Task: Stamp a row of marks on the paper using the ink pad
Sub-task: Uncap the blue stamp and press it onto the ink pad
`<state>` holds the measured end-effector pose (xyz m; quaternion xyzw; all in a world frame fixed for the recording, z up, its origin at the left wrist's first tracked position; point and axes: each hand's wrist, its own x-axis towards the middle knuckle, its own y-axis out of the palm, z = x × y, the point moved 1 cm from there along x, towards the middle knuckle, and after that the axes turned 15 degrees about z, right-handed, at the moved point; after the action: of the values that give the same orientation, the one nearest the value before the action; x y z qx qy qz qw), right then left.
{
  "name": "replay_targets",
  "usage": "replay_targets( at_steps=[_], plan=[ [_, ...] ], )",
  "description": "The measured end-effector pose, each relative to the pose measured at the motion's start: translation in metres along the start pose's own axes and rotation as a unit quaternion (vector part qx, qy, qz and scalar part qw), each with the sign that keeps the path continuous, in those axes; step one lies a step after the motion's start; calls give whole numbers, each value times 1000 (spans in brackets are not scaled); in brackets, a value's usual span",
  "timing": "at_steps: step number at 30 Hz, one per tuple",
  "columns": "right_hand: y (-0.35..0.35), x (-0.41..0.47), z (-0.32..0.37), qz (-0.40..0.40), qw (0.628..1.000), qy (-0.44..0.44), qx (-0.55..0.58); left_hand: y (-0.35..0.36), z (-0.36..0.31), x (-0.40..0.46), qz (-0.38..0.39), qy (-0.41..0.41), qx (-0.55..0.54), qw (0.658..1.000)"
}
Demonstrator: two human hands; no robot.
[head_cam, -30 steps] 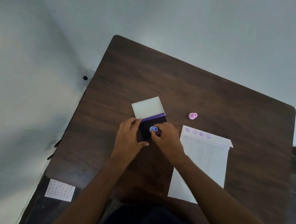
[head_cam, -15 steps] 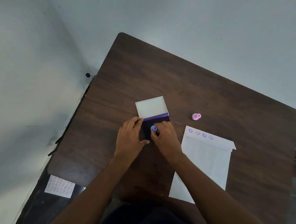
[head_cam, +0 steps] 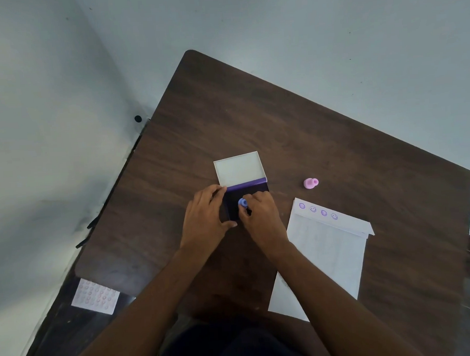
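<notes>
1. At the far left, below the table edge, I see a small printed sheet (head_cam: 95, 296) with rows of pale pink marks. It lies well apart from the work and I judge it is not part of this step.
2. My left hand (head_cam: 206, 220) rests on the dark wooden table (head_cam: 252, 117), with the fingers and thumb bent around the left edge of the ink pad (head_cam: 245, 197). I read this as a steadying hold on the case.
3. The ink pad lies open near the middle of the table. Its pale lid (head_cam: 239, 168) is folded back on the far side, and the dark inked face is toward me.
4. My right hand (head_cam: 261, 217) is closed around the blue stamp (head_cam: 242, 203) and holds it over the inked face. I cannot tell if the stamp face touches the ink, because the fingers hide it.
5. Further right, a pink stamp (head_cam: 310, 183) lies alone on the table, near the paper's far edge.
6. The paper (head_cam: 327, 252) lies at the right, just beside my right wrist. Four purple marks (head_cam: 318, 211) stand in a row along its far edge, starting from the left corner.
7. My judgement: the row is begun but not finished, since the right part of that edge is bare. What is left is to carry the inked stamp to the paper and press it beside the fourth mark.
</notes>
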<state>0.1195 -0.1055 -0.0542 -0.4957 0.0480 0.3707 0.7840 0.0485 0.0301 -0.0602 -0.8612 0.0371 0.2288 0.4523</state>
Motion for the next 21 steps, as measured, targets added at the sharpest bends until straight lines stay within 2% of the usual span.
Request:
replay_targets(
  at_steps=[21],
  plan=[
    [1, 1, -2, -1, 999, -26, -22, -5, -3, -3, -3, 7, -1, 1000]
  ],
)
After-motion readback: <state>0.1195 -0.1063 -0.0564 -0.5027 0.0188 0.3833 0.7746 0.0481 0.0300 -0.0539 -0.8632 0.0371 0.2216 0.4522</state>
